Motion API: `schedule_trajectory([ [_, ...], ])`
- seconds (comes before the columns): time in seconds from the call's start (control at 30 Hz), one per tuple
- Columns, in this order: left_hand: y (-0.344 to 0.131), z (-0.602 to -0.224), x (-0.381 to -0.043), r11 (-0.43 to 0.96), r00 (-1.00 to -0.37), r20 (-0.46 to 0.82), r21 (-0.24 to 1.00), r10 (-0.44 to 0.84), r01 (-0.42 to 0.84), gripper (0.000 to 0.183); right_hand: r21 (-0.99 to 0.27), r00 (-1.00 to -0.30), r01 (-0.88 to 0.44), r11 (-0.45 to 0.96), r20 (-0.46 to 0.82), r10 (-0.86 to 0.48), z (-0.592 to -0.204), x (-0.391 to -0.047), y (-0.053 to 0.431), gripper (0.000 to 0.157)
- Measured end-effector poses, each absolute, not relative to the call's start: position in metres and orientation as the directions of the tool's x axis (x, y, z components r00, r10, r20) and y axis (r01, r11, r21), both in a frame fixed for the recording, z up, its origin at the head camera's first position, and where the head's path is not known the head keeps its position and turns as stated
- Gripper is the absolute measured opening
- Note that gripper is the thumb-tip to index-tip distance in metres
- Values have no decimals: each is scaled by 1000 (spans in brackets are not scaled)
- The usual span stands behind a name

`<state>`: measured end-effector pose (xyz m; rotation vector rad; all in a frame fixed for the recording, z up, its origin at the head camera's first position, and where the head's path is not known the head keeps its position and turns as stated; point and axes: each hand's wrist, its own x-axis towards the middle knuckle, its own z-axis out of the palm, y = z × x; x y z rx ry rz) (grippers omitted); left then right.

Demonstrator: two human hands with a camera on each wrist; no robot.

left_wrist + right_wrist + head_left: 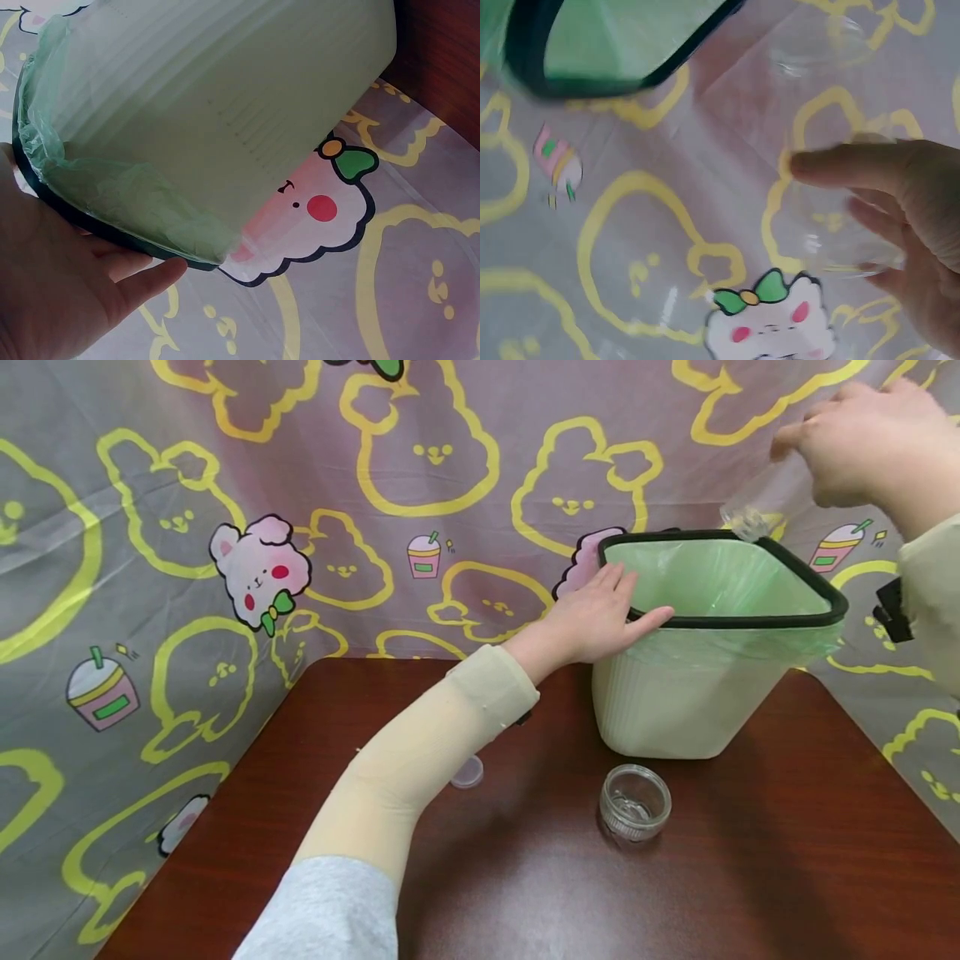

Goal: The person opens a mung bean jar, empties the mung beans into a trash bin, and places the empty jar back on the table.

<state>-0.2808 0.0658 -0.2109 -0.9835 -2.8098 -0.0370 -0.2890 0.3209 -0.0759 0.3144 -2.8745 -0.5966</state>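
Note:
At the upper right my right hand [873,447] grips a clear see-through cylindrical container [772,497]. It is tilted, its lower end just over the back right rim of a pale trash bin [667,710]. In the right wrist view the container is faint against the cloth, with fingers and thumb around it. My left hand [592,614] rests on the bin's black rim at the left side, fingers straight and thumb spread. The left wrist view shows this hand against the rim and the green bag [142,195] folded over it.
A small clear round jar [635,804] stands on the dark red table [540,893] in front of the bin. A little clear disc [467,772] lies beside my left forearm, partly hidden. Printed cloth [300,468] hangs behind and along the sides.

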Motion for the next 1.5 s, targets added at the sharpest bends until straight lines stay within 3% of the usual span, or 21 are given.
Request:
schedule_trajectory([
  [0.13,65,-211,-280,785,-773,154,-28,615,619,77,420,-971,-179,890,73,-230,-80,-291,323,56],
  [1.0,69,-213,-280,778,-763,170,-35,623,627,73,406,-969,-171,898,94,-227,-92,-297,332,58],
  [1.5,67,-211,-281,787,-776,138,-49,615,615,81,331,-974,-171,928,88,-210,-95,-282,324,63],
])
